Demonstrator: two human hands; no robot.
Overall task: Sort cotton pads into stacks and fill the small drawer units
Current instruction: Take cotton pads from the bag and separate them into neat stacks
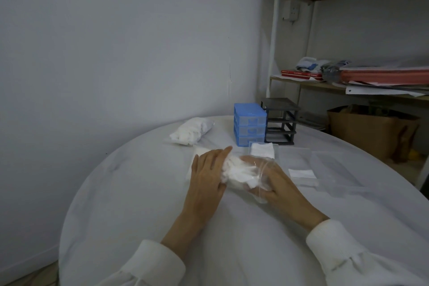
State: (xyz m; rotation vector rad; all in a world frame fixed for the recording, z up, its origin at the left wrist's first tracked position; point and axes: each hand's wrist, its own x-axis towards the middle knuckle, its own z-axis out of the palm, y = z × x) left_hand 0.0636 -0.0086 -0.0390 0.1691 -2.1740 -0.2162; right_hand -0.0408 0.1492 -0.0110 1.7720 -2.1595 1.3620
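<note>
At the white round table's [130, 193] centre, the left hand [209, 169] and right hand [274, 181] grasp a clear plastic bag of white cotton pads [241, 173]; a hard tug could scatter pads toward three o'clock.

White cotton pads [241, 173]; blue drawer unit [249, 124]; black drawer frame [281, 123]; white tablecloth [139, 193]

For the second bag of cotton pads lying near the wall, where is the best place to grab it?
Probably across the middle of the far bag of cotton pads, from above. It lies flat and elongated on the table, soft and bulging, with open space around it, so fingers can likely wrap its narrow width.
</note>
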